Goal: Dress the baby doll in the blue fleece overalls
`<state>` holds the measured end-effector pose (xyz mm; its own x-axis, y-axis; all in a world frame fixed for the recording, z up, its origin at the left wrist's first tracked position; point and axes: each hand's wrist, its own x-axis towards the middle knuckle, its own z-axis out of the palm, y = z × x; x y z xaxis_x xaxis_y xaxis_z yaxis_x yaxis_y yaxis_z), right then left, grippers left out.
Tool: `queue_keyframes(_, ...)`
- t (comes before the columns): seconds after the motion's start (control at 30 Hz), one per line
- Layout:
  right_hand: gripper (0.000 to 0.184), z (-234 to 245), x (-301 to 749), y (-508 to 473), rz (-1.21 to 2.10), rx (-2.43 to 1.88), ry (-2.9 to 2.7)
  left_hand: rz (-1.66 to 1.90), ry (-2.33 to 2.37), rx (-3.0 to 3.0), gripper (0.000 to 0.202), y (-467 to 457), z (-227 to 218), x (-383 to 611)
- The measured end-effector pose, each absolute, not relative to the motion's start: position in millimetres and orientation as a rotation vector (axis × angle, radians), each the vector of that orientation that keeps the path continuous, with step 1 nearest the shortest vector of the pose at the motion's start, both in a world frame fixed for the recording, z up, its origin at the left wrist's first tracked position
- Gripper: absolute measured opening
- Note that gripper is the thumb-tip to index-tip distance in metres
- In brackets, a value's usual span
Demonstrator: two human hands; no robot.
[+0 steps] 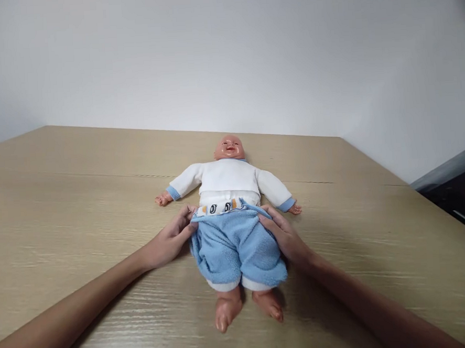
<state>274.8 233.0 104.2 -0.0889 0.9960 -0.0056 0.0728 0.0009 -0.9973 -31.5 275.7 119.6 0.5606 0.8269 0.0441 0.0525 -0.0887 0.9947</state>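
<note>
A baby doll (228, 147) lies on its back on a light wooden table (61, 205), head away from me, bare feet toward me. It wears a white long-sleeved top (227, 177) with blue cuffs and fluffy light-blue trousers (237, 250). My left hand (171, 240) pinches the trousers' waistband at the doll's hip on the left side. My right hand (283, 234) grips the waistband on the other side, where a blue edge is pulled up. A patterned white strip shows just above the waistband.
A plain white wall (210, 65) rises behind the table. The table's right edge runs diagonally, with a dark floor area (462, 191) beyond it.
</note>
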Motion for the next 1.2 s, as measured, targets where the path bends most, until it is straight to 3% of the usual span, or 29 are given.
queue_keyframes(0.37, 0.025, 123.9, 279.6, 227.6, 0.929, -1.191, -1.626, 0.877, 0.758, 1.244, 0.038, 276.8, 125.3, -20.9)
queue_keyframes(0.57, 0.014, 145.9, 277.2, 255.5, 0.683, -1.136, -1.798, 1.126, 0.698, 1.567, 0.038, 303.6, 130.3, -16.2)
queue_keyframes(0.8, 0.021, 124.9, 273.8, 293.6, 1.152, -1.177, -1.274, 1.020, 0.677, 1.286, 0.049, 328.6, 131.1, -9.1)
queue_keyframes(0.97, 0.027, 124.9, 282.2, 292.5, 1.269, -1.146, -1.304, 1.020, 0.738, 1.265, 0.055, 334.8, 138.3, -6.2)
queue_keyframes(1.2, 0.011, 162.9, 265.1, 289.5, 0.616, -1.235, -1.789, 0.956, 0.848, 1.721, 0.054, 339.7, 167.7, 4.3)
